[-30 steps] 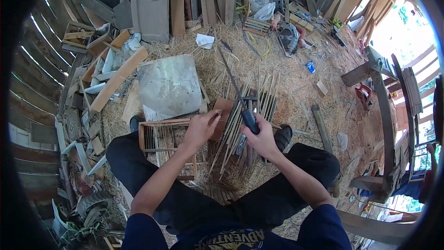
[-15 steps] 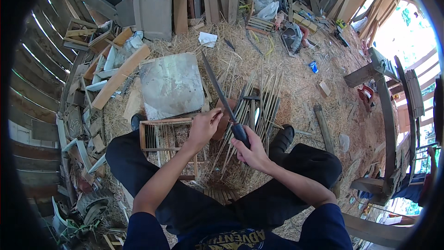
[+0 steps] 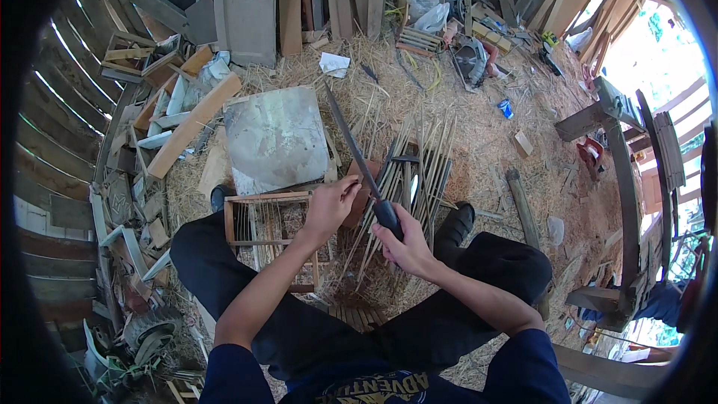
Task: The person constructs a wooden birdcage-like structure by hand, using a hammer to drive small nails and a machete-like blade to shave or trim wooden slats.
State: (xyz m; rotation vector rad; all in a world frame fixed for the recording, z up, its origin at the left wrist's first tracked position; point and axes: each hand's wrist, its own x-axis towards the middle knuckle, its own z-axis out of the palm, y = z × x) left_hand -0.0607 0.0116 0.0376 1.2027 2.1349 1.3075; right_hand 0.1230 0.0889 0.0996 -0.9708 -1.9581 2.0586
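Observation:
In my right hand (image 3: 408, 237) is a long knife (image 3: 346, 129), gripped by its black handle with the dark blade slanting up and to the left. My left hand (image 3: 329, 209) is closed in a pinch close to the blade; what its fingertips hold is too small to name. Beneath the hands, a reddish-brown block (image 3: 361, 198) is partly covered. Thin wooden sticks (image 3: 428, 183) lie in a loose bundle just beyond my right hand, a hammer (image 3: 406, 168) on top of them. A wooden frame with thin bars (image 3: 258, 220) sits under my left forearm.
A worn square board (image 3: 277, 138) lies ahead on the straw-strewn floor, beside a long plank (image 3: 196, 126). Scrap wood and white frames crowd the left wall. A wooden pole (image 3: 523, 206) lies right of my boot (image 3: 457, 224). Tall boards (image 3: 247, 7) lean at the back.

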